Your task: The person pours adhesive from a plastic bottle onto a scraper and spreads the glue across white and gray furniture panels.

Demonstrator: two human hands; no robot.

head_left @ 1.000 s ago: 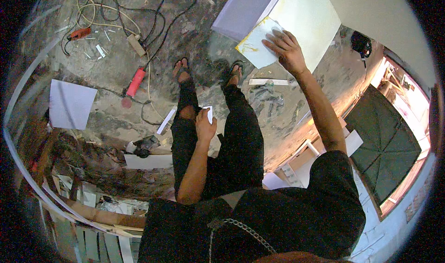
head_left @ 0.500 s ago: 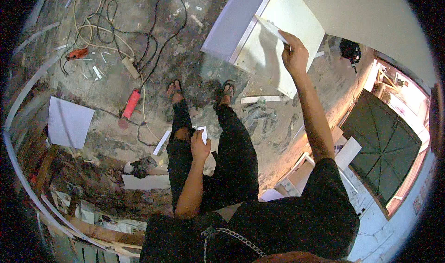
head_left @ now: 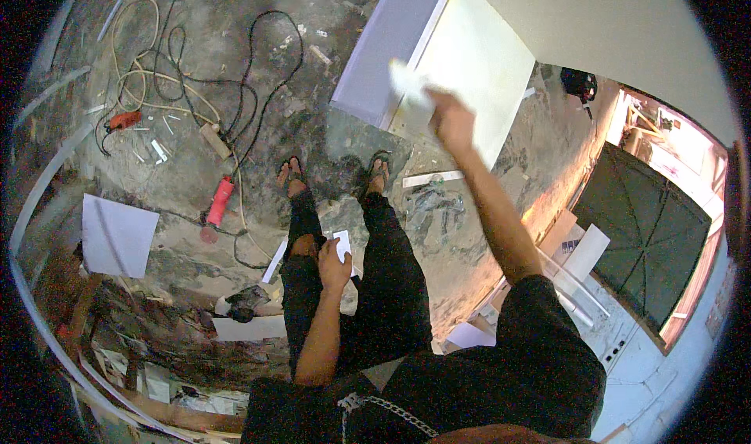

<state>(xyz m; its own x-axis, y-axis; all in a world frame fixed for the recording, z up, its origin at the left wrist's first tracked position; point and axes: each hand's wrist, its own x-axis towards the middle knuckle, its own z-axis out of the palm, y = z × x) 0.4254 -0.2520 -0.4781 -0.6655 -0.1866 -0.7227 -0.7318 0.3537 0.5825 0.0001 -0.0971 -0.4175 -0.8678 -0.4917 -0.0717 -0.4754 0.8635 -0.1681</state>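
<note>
My right hand (head_left: 454, 122) is raised over the edge of a large white box-like cabinet (head_left: 481, 57). Its fingers are closed on a flat white piece (head_left: 407, 82), smeared by motion; I cannot tell whether the piece touches the cabinet. A pale lilac side panel (head_left: 395, 33) forms the cabinet's left face. Low between my legs, my left hand (head_left: 335, 272) grips a small white rectangular piece (head_left: 342, 243) that sticks up past the fingers.
Black and cream cables (head_left: 254, 76) loop over the concrete floor, with a red power tool (head_left: 220, 197) and an orange tool (head_left: 123, 121). A white board (head_left: 117, 237) is at left. A white strip (head_left: 432, 179) lies before the cabinet; a dark door (head_left: 641, 233) stands at right.
My right hand has moved left and down with the white piece, from over the cabinet's inner face to its lilac edge. My left hand keeps its piece. The view has shifted slightly.
</note>
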